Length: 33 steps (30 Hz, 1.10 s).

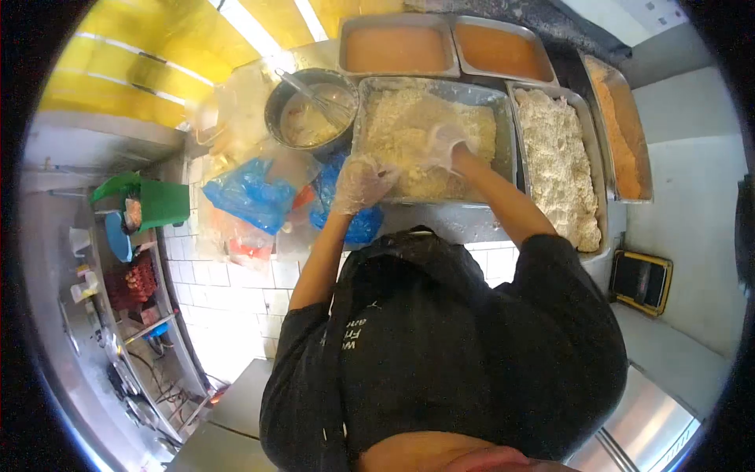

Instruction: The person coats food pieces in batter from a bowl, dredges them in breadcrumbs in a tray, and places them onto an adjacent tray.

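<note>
Head view: both hands in clear gloves, at the metal tray.
Left hand: at the tray's near left corner, fingers partly curled; can't tell whether it grips the rim or any crumbs.
Right hand: down at the crumbs inside the tray, right of the middle; fingers blurred, grip width and hold can't be told.
Pale yellow crumbs: spread across the tray, uneven, heaped in places.
Dark pot: just left of the tray, pale wet mix inside; whisk leaning in it, handle over the far rim.
Orange mixture: in a pan beyond the tray; second pan of similar stuff beside it.
White floury pieces: fill the long pan right of the tray.
Orange-brown crumbs: in the far-right pan.
Blue plastic bag: near the pot, left of the left hand; more blue plastic by the left wrist.
Green crate: on shelving, well off to the left.
</note>
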Available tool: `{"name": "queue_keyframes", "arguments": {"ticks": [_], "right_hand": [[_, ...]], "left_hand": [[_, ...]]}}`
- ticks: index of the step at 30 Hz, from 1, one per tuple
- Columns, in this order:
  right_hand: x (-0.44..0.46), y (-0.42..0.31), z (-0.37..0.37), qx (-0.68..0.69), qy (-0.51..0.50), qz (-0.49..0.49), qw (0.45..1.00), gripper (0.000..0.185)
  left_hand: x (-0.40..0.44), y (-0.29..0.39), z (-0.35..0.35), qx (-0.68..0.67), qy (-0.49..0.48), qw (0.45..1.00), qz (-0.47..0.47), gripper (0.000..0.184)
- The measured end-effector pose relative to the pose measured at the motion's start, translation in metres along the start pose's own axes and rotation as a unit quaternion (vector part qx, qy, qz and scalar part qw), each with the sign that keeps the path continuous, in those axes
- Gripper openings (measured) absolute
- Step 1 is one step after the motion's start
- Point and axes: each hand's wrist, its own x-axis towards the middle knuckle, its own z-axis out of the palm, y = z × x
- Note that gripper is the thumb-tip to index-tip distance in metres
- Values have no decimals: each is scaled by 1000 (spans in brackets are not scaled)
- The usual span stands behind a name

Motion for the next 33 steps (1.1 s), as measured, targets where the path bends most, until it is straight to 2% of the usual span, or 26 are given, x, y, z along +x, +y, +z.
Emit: {"name": "queue_keyframes", "arguments": {"ticks": [2, 3, 4, 5, 7, 8, 11, 13, 14, 18, 20, 22, 24, 25, 26, 27, 28, 29, 31, 32, 33], "right_hand": [[-23, 15, -14, 132, 10, 20, 991, 46], [-23, 49, 13, 36, -144, 12, 989, 49], [-24, 67, 31, -58, -293, 6, 954, 53], [-27, 67, 36, -56, -295, 9, 954, 53], [-27, 70, 39, -166, -303, -13, 938, 43], [-27, 69, 39, -165, -303, -10, 939, 43], [-14, 55, 35, -47, -235, 28, 970, 42], [-2, 38, 34, 7, -180, 42, 983, 42], [3, 33, 35, 30, -153, 54, 986, 41], [-6, 38, 6, 180, -22, 139, 973, 40], [-17, 43, -20, 213, 46, 167, 961, 39], [-24, 47, -35, 158, 96, 157, 970, 38], [-28, 48, -37, -7, 145, 53, 988, 39], [-31, 48, -39, -169, 188, -54, 966, 39], [-41, 38, -51, -173, 187, -56, 965, 39], [-55, 19, -72, -79, -3, 76, 994, 37], [-60, 8, -85, 18, -193, 204, 960, 35], [-61, 29, -42, -11, -243, 178, 953, 35], [-65, 77, 63, -45, -296, 151, 942, 34], [-63, 95, 98, -87, -222, 32, 971, 36], [-64, 89, 96, -124, -147, -89, 977, 38]], "left_hand": [[-3, -3, 3, -16, 8, 1000, -7, 19], [-3, -6, 6, 6, 14, 1000, 0, 20], [-4, -9, 9, 28, 17, 999, 7, 20], [-6, -7, 9, 25, 13, 1000, 8, 20], [-3, -4, 7, -21, 36, 999, 19, 21], [-2, -5, 8, -22, 34, 999, 21, 21], [0, -7, 7, 3, 8, 999, 41, 22], [0, -5, 6, 33, -40, 999, -8, 22], [1, -3, 5, 32, -43, 999, -4, 22], [-2, -5, 5, 15, -9, 1000, 16, 22], [-3, -9, 5, -7, 14, 1000, 24, 22], [-2, -8, 4, 46, -2, 998, 51, 21], [-3, -11, 6, 20, -1, 999, 33, 21], [-3, -11, 8, -5, -1, 1000, 16, 21], [-3, -11, 8, -8, 2, 1000, 15, 21], [-3, -11, 7, 3, 1, 1000, 24, 21], [-3, -11, 7, 14, 1, 999, 31, 21], [-2, -11, 7, 12, 5, 1000, 27, 21], [-2, -11, 8, -1, 8, 999, 40, 21], [-1, -14, 11, -5, 13, 999, 35, 21], [-2, -18, 15, -10, 6, 1000, 9, 24]]}}
